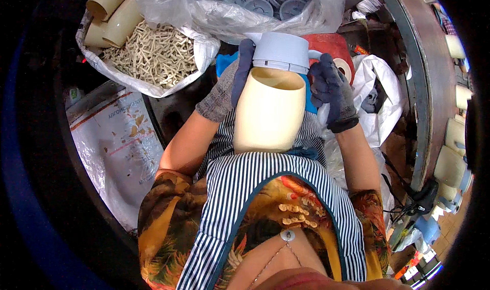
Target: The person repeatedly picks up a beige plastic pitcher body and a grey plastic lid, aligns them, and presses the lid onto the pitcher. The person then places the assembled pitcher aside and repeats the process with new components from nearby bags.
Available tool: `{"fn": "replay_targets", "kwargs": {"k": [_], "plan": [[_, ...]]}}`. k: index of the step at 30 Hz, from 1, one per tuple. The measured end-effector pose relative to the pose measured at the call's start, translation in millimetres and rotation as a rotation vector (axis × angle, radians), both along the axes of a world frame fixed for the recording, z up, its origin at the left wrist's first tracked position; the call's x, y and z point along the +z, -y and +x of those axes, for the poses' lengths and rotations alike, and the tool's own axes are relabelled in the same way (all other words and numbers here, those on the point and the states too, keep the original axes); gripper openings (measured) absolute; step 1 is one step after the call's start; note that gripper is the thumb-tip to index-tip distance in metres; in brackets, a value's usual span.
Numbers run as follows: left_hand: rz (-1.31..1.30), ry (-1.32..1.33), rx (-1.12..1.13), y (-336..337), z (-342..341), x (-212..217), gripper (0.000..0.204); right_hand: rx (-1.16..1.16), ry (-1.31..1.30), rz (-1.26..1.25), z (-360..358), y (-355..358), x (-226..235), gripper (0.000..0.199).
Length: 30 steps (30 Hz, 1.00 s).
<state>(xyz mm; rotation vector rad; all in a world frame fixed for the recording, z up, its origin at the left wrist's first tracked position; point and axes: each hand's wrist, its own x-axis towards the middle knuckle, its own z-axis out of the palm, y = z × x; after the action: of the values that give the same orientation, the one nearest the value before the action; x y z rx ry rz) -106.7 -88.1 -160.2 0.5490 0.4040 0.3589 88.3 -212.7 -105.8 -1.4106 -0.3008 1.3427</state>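
Note:
A cream plastic jug body (pixel 270 111) stands on my lap with its open mouth facing up and away from me. Over its far rim is a light blue-grey plastic jug top (pixel 280 50), with a spout on the left and a loop on the right. The near part of the mouth is uncovered, so the top sits tilted or apart from it. My left hand (pixel 239 73), in a dark-palmed grey glove, grips the top's left side, and its fingers also lie along the body. My right hand (pixel 332 88), gloved alike, has curled fingers at the loop on the right.
At far left, a white sack (pixel 153 60) holds small beige pieces and cream tubes (pixel 122 22). A clear bag (pixel 265 19) of blue-grey discs lies ahead. A red seat-like object (pixel 326 42) and white sack (pixel 380 93) are at right, beside a metal-framed table (pixel 408 60).

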Motion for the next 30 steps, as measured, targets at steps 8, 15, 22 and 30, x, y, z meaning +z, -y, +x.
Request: {"fn": "replay_targets", "kwargs": {"k": [8,15,22,30], "plan": [[0.515,-0.081,-0.077,-8.0,-4.2,6.9,0.083,-0.065,0.087,0.242,12.4,11.5,-65.2,0.035],[0.628,-0.377,-0.218,-9.3,-4.3,61.4,0.071,-0.066,0.391,0.253,7.9,13.5,-72.1,0.033],[0.637,-0.241,-0.214,-12.4,-5.6,30.1,0.077,-0.098,0.757,0.121,-3.9,19.9,-73.5,0.031],[0.492,-0.257,-0.147,-4.4,-31.8,31.7,0.071,0.034,1.459,0.058,76.3,38.4,-58.5,0.056]]}}
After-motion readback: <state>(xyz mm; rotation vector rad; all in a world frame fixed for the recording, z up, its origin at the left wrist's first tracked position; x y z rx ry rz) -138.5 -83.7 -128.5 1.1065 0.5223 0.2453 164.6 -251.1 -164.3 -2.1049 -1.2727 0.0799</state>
